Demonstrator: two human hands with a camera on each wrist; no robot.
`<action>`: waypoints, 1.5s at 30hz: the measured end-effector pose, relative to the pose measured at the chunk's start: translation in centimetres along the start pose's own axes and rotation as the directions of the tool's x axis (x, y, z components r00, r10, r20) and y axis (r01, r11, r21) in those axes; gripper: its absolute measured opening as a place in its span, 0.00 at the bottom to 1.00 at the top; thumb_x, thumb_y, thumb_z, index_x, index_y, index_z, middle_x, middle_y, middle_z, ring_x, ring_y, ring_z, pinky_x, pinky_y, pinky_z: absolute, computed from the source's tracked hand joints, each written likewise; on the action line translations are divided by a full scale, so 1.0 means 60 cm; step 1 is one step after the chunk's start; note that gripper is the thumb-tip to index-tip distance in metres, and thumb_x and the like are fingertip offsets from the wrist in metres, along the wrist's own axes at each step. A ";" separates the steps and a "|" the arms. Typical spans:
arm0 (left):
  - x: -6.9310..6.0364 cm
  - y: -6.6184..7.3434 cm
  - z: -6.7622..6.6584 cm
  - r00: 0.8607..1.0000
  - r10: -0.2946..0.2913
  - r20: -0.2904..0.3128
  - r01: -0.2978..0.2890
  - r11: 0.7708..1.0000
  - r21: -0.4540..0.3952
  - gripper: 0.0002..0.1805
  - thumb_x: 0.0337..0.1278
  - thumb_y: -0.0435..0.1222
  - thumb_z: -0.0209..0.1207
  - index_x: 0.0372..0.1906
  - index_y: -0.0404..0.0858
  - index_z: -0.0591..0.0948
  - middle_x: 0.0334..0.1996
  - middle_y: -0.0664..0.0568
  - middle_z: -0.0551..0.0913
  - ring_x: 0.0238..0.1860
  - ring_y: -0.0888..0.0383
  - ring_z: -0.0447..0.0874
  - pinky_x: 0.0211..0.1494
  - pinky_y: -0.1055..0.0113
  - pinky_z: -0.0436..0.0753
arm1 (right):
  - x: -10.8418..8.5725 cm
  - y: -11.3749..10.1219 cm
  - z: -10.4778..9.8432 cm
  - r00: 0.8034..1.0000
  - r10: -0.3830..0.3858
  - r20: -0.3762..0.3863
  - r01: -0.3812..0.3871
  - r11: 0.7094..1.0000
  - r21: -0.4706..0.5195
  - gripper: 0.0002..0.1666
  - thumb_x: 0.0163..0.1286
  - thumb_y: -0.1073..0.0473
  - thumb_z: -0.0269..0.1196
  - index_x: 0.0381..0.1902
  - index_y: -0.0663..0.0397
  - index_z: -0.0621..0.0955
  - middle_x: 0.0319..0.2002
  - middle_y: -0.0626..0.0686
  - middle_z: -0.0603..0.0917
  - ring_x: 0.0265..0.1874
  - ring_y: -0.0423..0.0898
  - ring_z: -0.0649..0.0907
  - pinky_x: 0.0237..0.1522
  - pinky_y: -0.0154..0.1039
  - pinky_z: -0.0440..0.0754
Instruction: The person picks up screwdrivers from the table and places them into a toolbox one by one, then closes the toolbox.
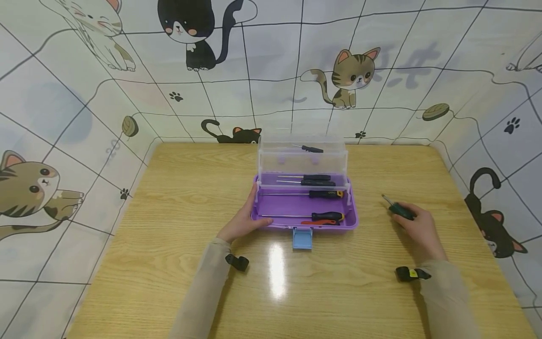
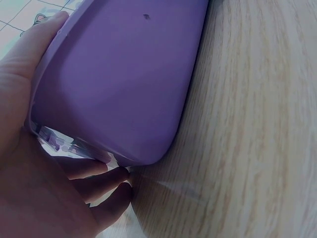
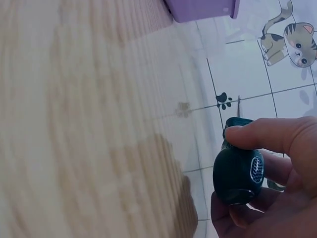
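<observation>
A purple toolbox with a raised clear lid stands mid-table. My left hand grips its front left corner, the thumb on the front rim and the fingers around the left side; the left wrist view shows the purple wall close up. To the right of the box, my right hand holds a dark green screwdriver above the table, its tip pointing forward and left. In the right wrist view its stubby handle is between the thumb and fingers.
Several black-handled screwdrivers lie in the box, one with a black-and-yellow handle near the front, beside a red-orange tool. A small black screwdriver shows at the lid. The blue latch hangs down in front. Cat-print walls enclose the wooden table.
</observation>
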State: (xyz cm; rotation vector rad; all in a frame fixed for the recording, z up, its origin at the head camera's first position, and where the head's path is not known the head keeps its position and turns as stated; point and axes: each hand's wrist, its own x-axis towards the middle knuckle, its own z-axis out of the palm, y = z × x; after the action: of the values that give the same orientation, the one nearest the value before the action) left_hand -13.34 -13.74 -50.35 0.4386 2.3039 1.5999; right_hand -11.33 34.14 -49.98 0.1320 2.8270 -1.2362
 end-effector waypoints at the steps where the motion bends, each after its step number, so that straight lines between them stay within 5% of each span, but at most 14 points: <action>1: 0.000 0.000 0.000 1.000 -0.004 0.000 0.004 1.000 0.002 0.64 0.53 0.39 0.69 0.76 0.56 0.29 0.76 0.54 0.29 0.75 0.54 0.31 0.74 0.52 0.41 | 0.001 -0.001 0.002 1.000 -0.006 -0.005 0.006 1.000 -0.006 0.32 0.71 0.56 0.59 0.65 0.73 0.68 0.60 0.77 0.68 0.57 0.72 0.68 0.50 0.62 0.71; 5: -0.001 0.001 0.000 1.000 -0.007 -0.001 0.007 1.000 0.005 0.64 0.53 0.39 0.69 0.76 0.57 0.29 0.76 0.55 0.29 0.75 0.54 0.32 0.74 0.53 0.41 | 0.003 -0.006 0.007 1.000 -0.006 -0.027 0.006 1.000 -0.017 0.30 0.70 0.56 0.60 0.64 0.70 0.70 0.59 0.74 0.71 0.55 0.67 0.71 0.39 0.44 0.77; 11: 0.000 0.001 0.001 1.000 -0.021 0.000 0.021 1.000 0.001 0.64 0.53 0.40 0.69 0.75 0.58 0.29 0.76 0.56 0.29 0.74 0.56 0.32 0.74 0.54 0.41 | 0.006 -0.014 0.011 1.000 -0.017 -0.005 0.017 1.000 -0.006 0.31 0.71 0.56 0.59 0.65 0.71 0.68 0.59 0.76 0.70 0.55 0.69 0.70 0.41 0.50 0.77; 16: -0.001 0.003 0.000 1.000 -0.023 0.000 0.023 1.000 -0.005 0.64 0.53 0.39 0.69 0.76 0.58 0.29 0.76 0.57 0.29 0.74 0.56 0.32 0.74 0.54 0.41 | 0.012 -0.022 0.015 1.000 -0.007 0.011 0.007 1.000 0.000 0.32 0.72 0.56 0.58 0.66 0.70 0.68 0.58 0.76 0.70 0.51 0.67 0.72 0.31 0.37 0.79; 24: -0.001 0.002 0.000 1.000 -0.006 0.000 0.006 1.000 -0.015 0.63 0.53 0.39 0.69 0.76 0.57 0.30 0.76 0.55 0.29 0.75 0.53 0.32 0.74 0.51 0.41 | 0.022 -0.042 0.021 1.000 -0.018 0.013 0.017 0.998 0.060 0.31 0.71 0.58 0.58 0.67 0.70 0.67 0.61 0.76 0.67 0.58 0.71 0.68 0.53 0.66 0.69; 26: -0.001 0.002 0.000 1.000 -0.002 -0.001 0.002 1.000 -0.012 0.64 0.53 0.38 0.69 0.76 0.57 0.30 0.76 0.54 0.29 0.75 0.53 0.32 0.74 0.51 0.41 | 0.023 -0.045 0.021 1.000 -0.024 0.010 0.024 0.998 0.061 0.31 0.71 0.59 0.58 0.66 0.70 0.67 0.60 0.76 0.68 0.57 0.71 0.69 0.51 0.62 0.73; 29: -0.001 0.002 0.000 1.000 0.002 -0.001 -0.002 1.000 -0.009 0.64 0.53 0.38 0.69 0.76 0.56 0.29 0.76 0.54 0.29 0.75 0.53 0.32 0.74 0.51 0.42 | 0.024 -0.050 0.022 0.999 -0.034 0.004 0.033 0.997 0.069 0.29 0.71 0.59 0.58 0.66 0.69 0.68 0.57 0.76 0.69 0.54 0.69 0.71 0.43 0.42 0.80; 32: 0.000 0.002 0.001 1.000 0.007 -0.003 -0.007 1.000 -0.010 0.64 0.53 0.37 0.69 0.76 0.54 0.29 0.76 0.53 0.29 0.75 0.52 0.32 0.73 0.50 0.42 | 0.026 -0.052 0.023 1.000 -0.030 0.000 0.030 0.997 0.070 0.29 0.72 0.58 0.58 0.66 0.68 0.69 0.56 0.75 0.70 0.53 0.67 0.72 0.36 0.32 0.77; 38: 0.000 0.001 0.002 1.000 0.021 -0.008 -0.021 1.000 -0.001 0.64 0.53 0.36 0.69 0.76 0.51 0.30 0.76 0.50 0.30 0.75 0.48 0.33 0.73 0.46 0.42 | 0.034 -0.059 0.020 1.000 -0.010 0.012 0.008 0.994 0.106 0.32 0.72 0.55 0.58 0.68 0.66 0.67 0.62 0.74 0.67 0.59 0.69 0.68 0.54 0.63 0.72; 45: 0.001 0.001 0.001 1.000 -0.016 -0.001 0.016 1.000 0.000 0.64 0.53 0.39 0.69 0.76 0.58 0.29 0.76 0.55 0.30 0.75 0.53 0.33 0.73 0.52 0.43 | 0.043 -0.068 0.018 0.998 -0.062 -0.003 0.062 0.993 0.097 0.31 0.71 0.56 0.59 0.66 0.68 0.69 0.61 0.72 0.70 0.59 0.66 0.70 0.55 0.63 0.70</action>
State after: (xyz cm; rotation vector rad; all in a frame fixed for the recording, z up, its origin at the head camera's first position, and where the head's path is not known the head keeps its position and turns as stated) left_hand -13.35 -13.66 -50.33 0.4184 2.3029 1.5928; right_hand -14.32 30.74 -47.92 0.0481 2.7914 -1.3862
